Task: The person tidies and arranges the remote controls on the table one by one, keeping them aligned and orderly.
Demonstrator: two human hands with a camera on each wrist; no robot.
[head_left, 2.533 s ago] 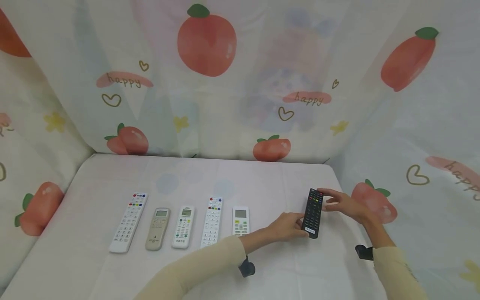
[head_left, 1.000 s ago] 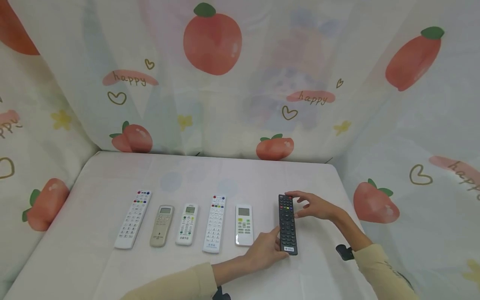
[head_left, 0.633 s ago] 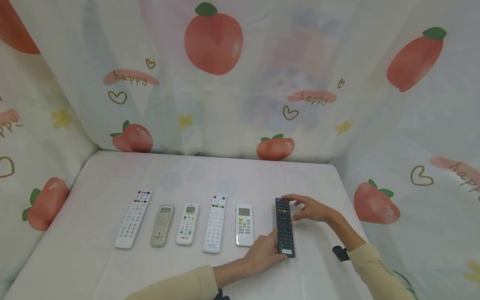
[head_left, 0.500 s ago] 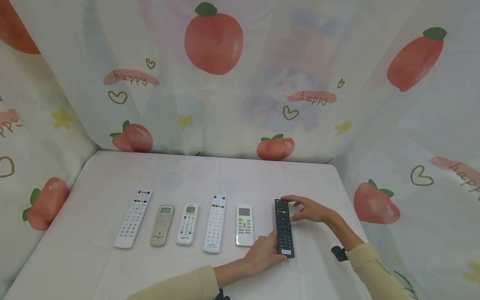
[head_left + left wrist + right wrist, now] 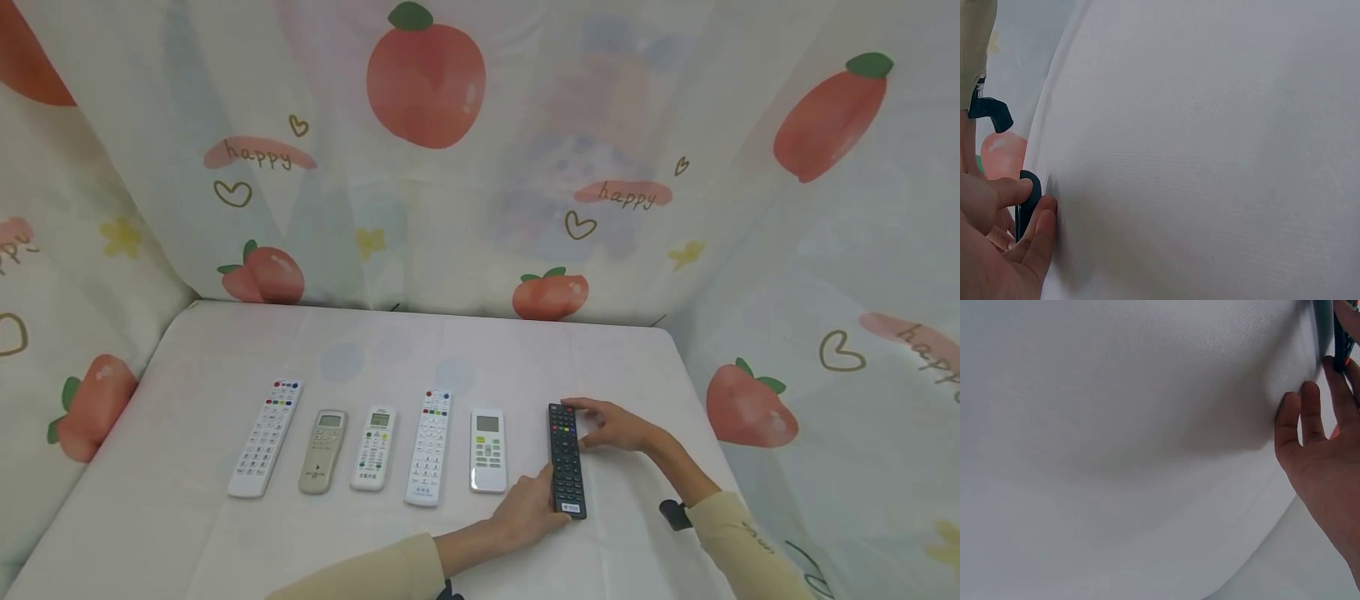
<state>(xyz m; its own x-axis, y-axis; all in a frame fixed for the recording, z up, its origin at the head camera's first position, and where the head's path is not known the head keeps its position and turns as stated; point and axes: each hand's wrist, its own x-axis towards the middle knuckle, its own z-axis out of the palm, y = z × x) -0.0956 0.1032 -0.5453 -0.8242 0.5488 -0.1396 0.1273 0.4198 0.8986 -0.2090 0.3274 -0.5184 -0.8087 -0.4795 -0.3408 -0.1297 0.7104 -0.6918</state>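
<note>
A black remote control (image 5: 567,460) with many small buttons lies nearly upright in the head view, at the right end of a row of remotes. My left hand (image 5: 527,510) grips its near end; in the left wrist view the thumb presses the end of the black remote (image 5: 1024,215), with fingers along the side and underneath. At the far end, my right hand (image 5: 618,425) holds the top edge and right side between index finger and thumb. The right wrist view shows just a sliver of the black remote (image 5: 1339,344), the other fingers near the cloth.
To the left lie a white remote with a screen (image 5: 488,454), a long white remote (image 5: 428,450), a small white remote (image 5: 372,450), a beige remote (image 5: 322,454) and another long white remote (image 5: 264,442). Patterned curtains (image 5: 480,200) surround the white-covered table (image 5: 450,342).
Both hands have brought the black remote leftward and nearer, beside the row. It has turned to slant the other way. Over the last half second it shifted only slightly nearer. The other remotes stayed put.
</note>
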